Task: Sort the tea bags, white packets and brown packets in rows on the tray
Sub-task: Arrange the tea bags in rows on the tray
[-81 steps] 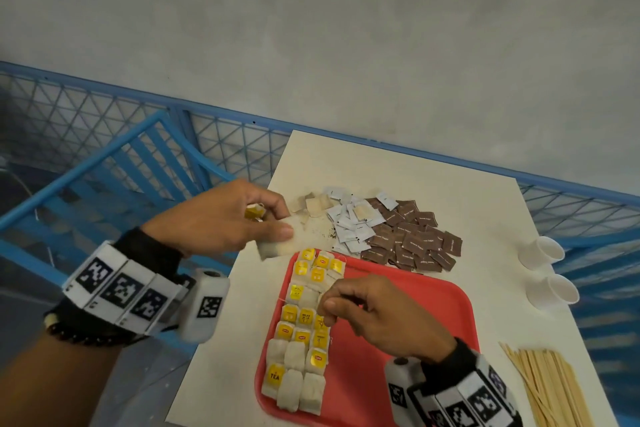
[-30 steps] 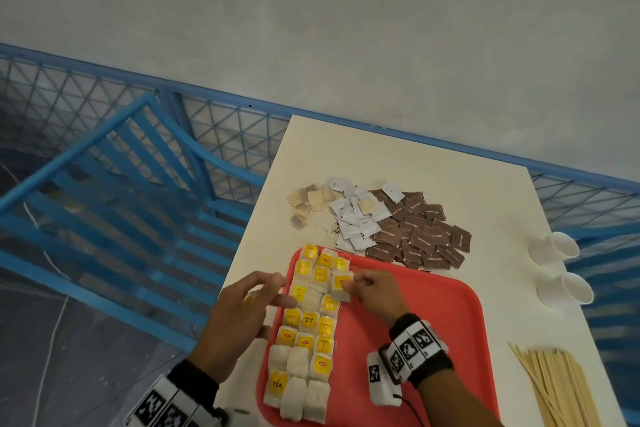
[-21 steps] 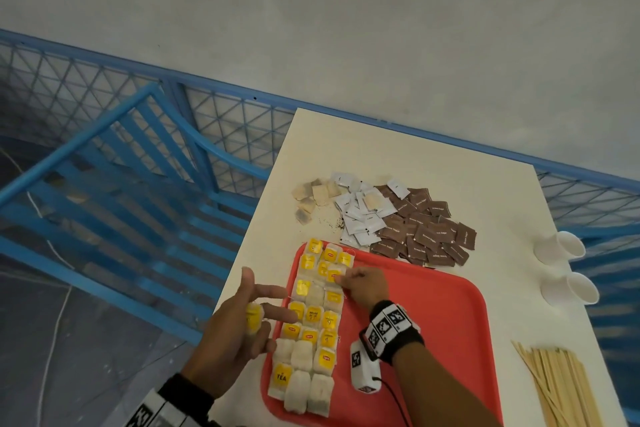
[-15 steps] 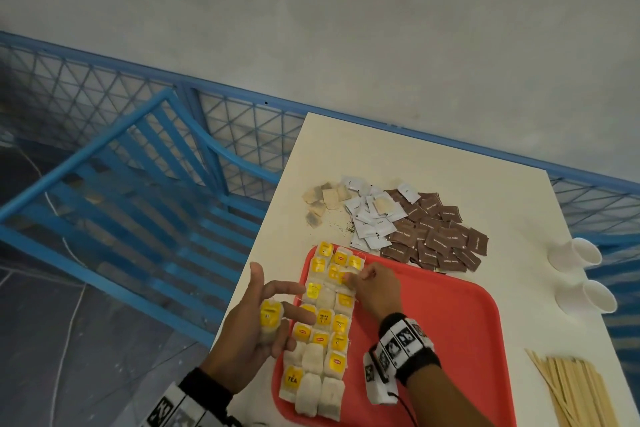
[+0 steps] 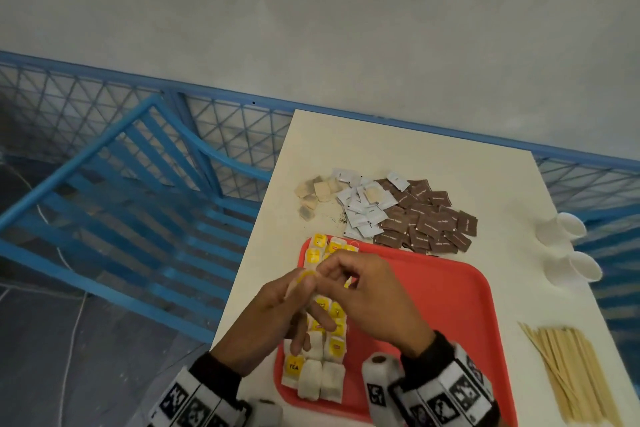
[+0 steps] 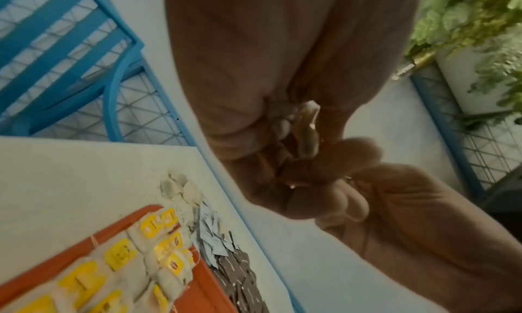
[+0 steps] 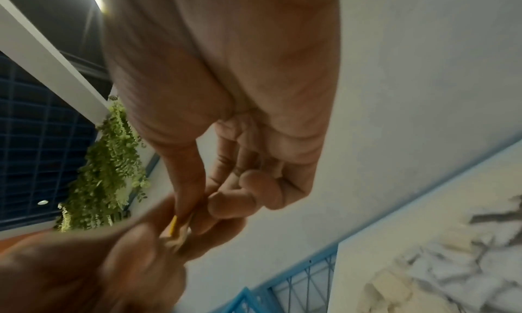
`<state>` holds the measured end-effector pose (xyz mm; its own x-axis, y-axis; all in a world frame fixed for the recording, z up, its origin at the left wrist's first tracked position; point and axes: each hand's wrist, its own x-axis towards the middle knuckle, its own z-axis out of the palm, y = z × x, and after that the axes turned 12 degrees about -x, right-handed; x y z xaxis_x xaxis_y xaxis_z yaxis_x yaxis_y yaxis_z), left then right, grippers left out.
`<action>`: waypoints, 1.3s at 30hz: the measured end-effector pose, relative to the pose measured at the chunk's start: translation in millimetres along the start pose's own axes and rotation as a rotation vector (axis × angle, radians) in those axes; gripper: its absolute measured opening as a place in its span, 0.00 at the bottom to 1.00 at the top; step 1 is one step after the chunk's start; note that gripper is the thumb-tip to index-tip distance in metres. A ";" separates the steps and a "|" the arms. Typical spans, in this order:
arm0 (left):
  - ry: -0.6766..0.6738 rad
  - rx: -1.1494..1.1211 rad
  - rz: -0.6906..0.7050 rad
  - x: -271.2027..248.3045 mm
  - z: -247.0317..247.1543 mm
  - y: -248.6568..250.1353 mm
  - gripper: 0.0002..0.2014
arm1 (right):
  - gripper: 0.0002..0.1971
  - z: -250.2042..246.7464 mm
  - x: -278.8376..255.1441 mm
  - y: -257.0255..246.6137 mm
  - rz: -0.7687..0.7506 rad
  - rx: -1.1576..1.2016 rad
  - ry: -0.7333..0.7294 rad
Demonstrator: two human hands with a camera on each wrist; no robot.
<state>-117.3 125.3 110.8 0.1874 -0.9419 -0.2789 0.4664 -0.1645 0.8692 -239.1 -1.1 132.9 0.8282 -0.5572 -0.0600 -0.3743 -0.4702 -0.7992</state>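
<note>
A red tray point(image 5: 433, 305) lies on the white table point(image 5: 398, 156), with rows of yellow-tagged tea bags point(image 5: 322, 378) along its left side. Above those rows my two hands meet. My left hand point(image 5: 301, 288) holds one tea bag point(image 5: 300, 279) between its fingers, seen edge-on in the left wrist view point(image 6: 306, 130). My right hand point(image 5: 325, 272) pinches the same bag's yellow tag point(image 7: 172, 225) with thumb and forefinger. Beyond the tray lie a heap of white packets point(image 5: 363, 211), a heap of brown packets point(image 5: 429, 218) and a few loose tea bags point(image 5: 315, 192).
Two white paper cups point(image 5: 568, 229) lie on their sides at the table's right edge. A bundle of wooden stirrers point(image 5: 568, 367) lies at the front right. A blue chair point(image 5: 138, 201) and a blue mesh railing point(image 5: 225, 121) stand left of and behind the table.
My left hand has carried the tea bag from beside the tray to above the rows. My right hand has lifted off the rows and taken hold of the same bag.
</note>
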 end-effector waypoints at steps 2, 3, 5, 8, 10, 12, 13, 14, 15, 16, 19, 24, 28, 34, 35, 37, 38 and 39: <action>-0.010 0.093 0.018 -1.3 -4.7 -1.9 0.14 | 0.03 -14.6 0.0 -1.7 -0.022 -0.018 0.032; -0.017 0.150 0.015 -1.2 -8.0 -3.0 0.12 | 0.03 -21.0 -0.3 -3.3 -0.045 -0.068 0.059; -0.008 0.299 0.003 0.7 -16.1 -5.9 0.08 | 0.03 -32.7 -1.1 -7.6 -0.092 -0.191 0.111; 0.106 0.504 0.077 2.5 -22.8 -3.9 0.20 | 0.04 -47.2 -1.6 -11.7 -0.136 -0.320 0.109; 0.179 0.542 0.231 4.2 -17.9 4.8 0.27 | 0.04 -51.2 -1.5 -12.3 -0.168 -0.366 0.053; 0.185 0.567 0.345 6.4 -6.4 17.4 0.24 | 0.04 -53.1 -1.5 -12.7 -0.194 -0.385 0.000; 0.169 0.596 0.386 7.8 -0.8 22.0 0.20 | 0.04 -54.0 -1.7 -13.7 -0.205 -0.391 -0.019; 0.153 0.622 0.421 9.7 2.9 24.4 0.16 | 0.04 -54.6 -1.7 -14.6 -0.214 -0.394 -0.031; 0.143 0.635 0.442 10.7 5.5 25.5 0.14 | 0.04 -54.6 -1.7 -15.2 -0.219 -0.382 -0.023; 0.145 0.619 0.445 11.4 6.7 25.7 0.13 | 0.03 -53.8 -1.5 -14.7 -0.209 -0.348 0.008; 0.201 0.445 0.428 13.5 5.8 24.8 0.13 | 0.05 -47.4 -5.3 -9.6 -0.108 -0.174 0.069; 0.256 0.263 0.439 15.6 0.3 25.4 0.08 | 0.08 -33.2 -19.4 5.6 -0.067 -0.072 -0.067; 0.188 0.266 0.395 16.5 -0.7 30.2 0.09 | 0.07 -36.4 -12.8 8.5 -0.001 0.069 0.124; 0.099 0.350 0.332 27.9 -2.8 34.9 0.11 | 0.03 -28.3 8.0 -2.1 -0.048 0.085 0.192; 0.095 0.350 0.319 30.4 -4.0 35.3 0.12 | 0.03 -29.6 12.9 -1.2 -0.042 0.099 0.180; 0.101 0.390 0.296 36.1 -8.3 34.8 0.11 | 0.04 -33.5 21.5 -0.6 -0.052 0.078 0.123; 0.104 0.416 0.281 39.0 -11.2 33.7 0.09 | 0.04 -35.5 24.8 -1.4 -0.069 0.041 0.095; 0.105 0.439 0.266 42.2 -14.8 31.5 0.06 | 0.05 -36.8 28.0 -2.0 -0.088 -0.006 0.077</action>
<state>-81.9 84.7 120.4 0.3460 -0.9372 -0.0447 -0.0111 -0.0517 0.9986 -230.4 -40.9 154.9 0.8235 -0.5645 0.0562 -0.3044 -0.5233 -0.7959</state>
